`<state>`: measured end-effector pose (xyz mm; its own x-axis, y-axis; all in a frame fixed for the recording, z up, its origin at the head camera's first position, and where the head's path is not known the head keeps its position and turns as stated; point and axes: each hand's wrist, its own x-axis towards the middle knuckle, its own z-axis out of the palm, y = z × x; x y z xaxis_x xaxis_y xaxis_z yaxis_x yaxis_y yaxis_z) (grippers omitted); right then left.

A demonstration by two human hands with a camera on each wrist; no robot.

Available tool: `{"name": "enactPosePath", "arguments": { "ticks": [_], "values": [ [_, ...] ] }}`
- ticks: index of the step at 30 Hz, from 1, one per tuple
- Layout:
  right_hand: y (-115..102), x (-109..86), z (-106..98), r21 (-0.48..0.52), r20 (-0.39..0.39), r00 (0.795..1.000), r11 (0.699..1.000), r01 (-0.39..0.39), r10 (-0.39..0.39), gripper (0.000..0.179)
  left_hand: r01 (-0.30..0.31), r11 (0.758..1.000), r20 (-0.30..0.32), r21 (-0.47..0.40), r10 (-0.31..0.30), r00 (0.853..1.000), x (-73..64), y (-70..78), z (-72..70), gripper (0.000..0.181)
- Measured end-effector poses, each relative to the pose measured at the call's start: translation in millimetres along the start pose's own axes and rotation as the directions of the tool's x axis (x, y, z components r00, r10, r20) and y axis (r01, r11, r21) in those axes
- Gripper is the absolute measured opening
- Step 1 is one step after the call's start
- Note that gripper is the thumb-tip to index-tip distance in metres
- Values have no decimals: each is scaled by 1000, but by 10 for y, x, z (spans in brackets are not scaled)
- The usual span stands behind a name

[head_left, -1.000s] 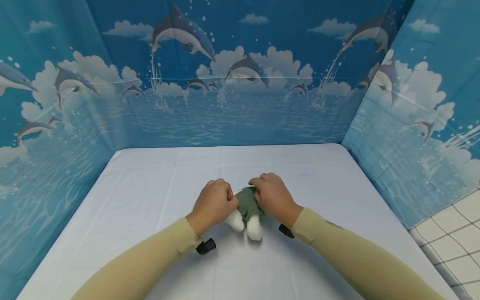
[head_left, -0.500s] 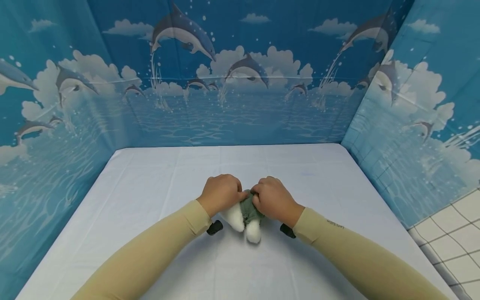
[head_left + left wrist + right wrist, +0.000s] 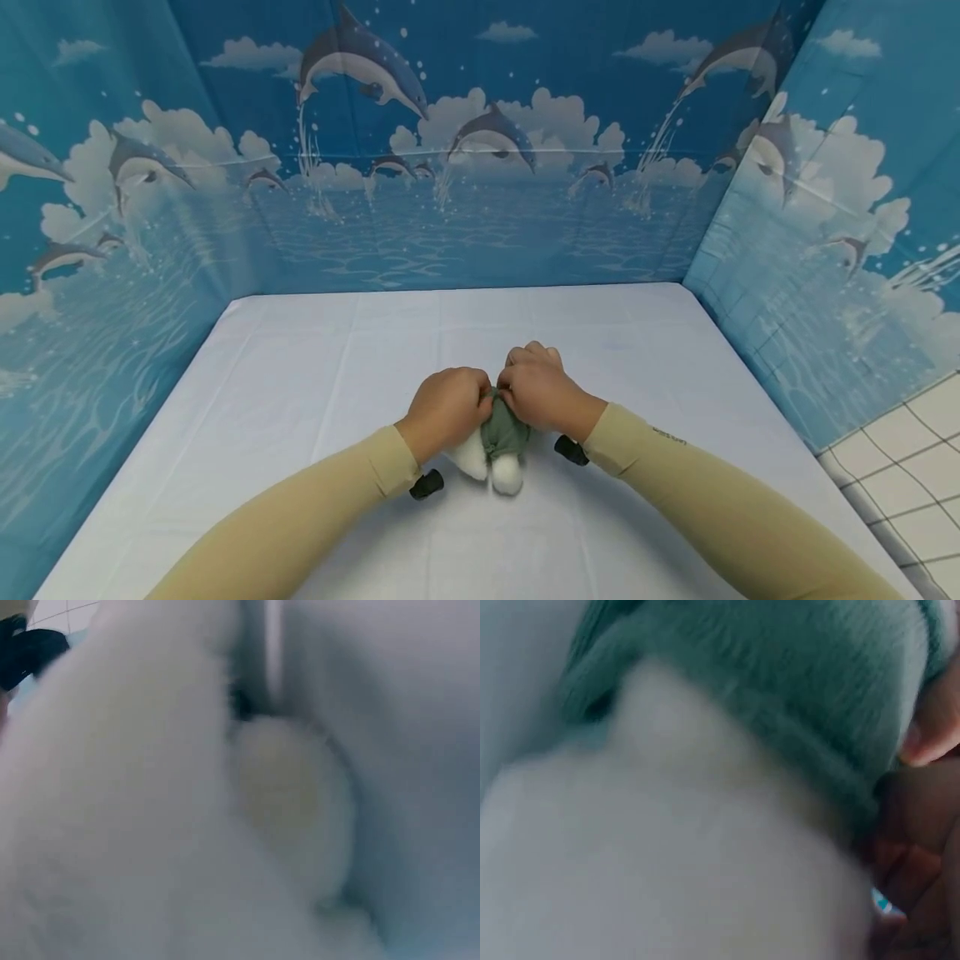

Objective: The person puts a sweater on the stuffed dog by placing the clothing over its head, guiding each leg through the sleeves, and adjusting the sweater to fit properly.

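A white plush toy (image 3: pixel 507 475) in a green knitted garment (image 3: pixel 504 431) lies on the white tabletop between both hands. My left hand (image 3: pixel 448 408) pinches the garment's far edge from the left, thumb and fingers bent together. From the right, my right hand (image 3: pixel 542 388) pinches the same edge, its fingertips close to the left ones. Blurred white fur (image 3: pixel 127 787) fills much of the left wrist view. In the right wrist view, green cloth (image 3: pixel 810 690) borders white fur (image 3: pixel 645 855), with the right hand's fingers (image 3: pixel 930 742) at the cloth. The toy's far end is hidden behind the hands.
The table's white cloth (image 3: pixel 315 358) spreads around the toy. Blue dolphin-print curtains (image 3: pixel 480 225) stand along the back and both sides. White floor tiles (image 3: pixel 911 454) show at the right. Each wrist carries a small black camera (image 3: pixel 427 484).
My left hand has moved right, onto the garment beside the right hand. The garment is now gathered between the fingertips, and the toy has shifted slightly nearer.
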<state>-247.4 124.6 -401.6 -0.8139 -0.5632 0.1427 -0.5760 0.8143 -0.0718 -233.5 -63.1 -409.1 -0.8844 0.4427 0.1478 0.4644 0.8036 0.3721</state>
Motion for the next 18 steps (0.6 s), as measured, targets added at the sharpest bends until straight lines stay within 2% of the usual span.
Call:
{"name": "enactPosePath", "arguments": {
  "ticks": [2,4,6,8,9,10,11,12,14,16,18],
  "values": [
    [-23,7,-6,25,-12,999,999,-41,42,16,-46,999,-82,15,47,996,-22,-5,14,20],
    [-39,4,-10,44,-72,994,996,-75,78,16,-104,992,-180,66,114,977,-34,-22,16,19],
    [-46,-2,-6,68,-179,979,994,-84,95,15,-165,974,-289,153,204,935,-43,-50,10,17],
    [-44,-6,3,84,-294,951,994,-70,92,13,-202,948,-378,247,286,880,-49,-78,-9,16],
    [-42,-9,8,83,-342,936,995,-61,86,12,-207,937,-406,282,312,859,-52,-95,-16,16],
    [-40,-12,15,83,-376,923,995,-54,82,12,-204,934,-417,292,316,852,-56,-110,-21,17],
    [-36,-14,24,79,-396,915,995,-52,79,12,-194,941,-413,278,299,860,-57,-127,-20,17],
    [-35,-19,35,70,-403,912,996,-53,77,12,-177,955,-393,236,261,882,-60,-139,-20,17],
    [-27,-26,67,44,-399,914,998,-54,67,12,-122,986,-320,116,154,935,-56,-161,-16,17],
    [-26,-25,93,34,-383,922,998,-55,64,12,-34,999,-220,-21,29,975,-34,-167,-35,24],
    [-31,-17,116,21,-374,926,999,-50,54,12,59,992,-138,-112,-74,988,6,-158,-66,35]
  ]
}}
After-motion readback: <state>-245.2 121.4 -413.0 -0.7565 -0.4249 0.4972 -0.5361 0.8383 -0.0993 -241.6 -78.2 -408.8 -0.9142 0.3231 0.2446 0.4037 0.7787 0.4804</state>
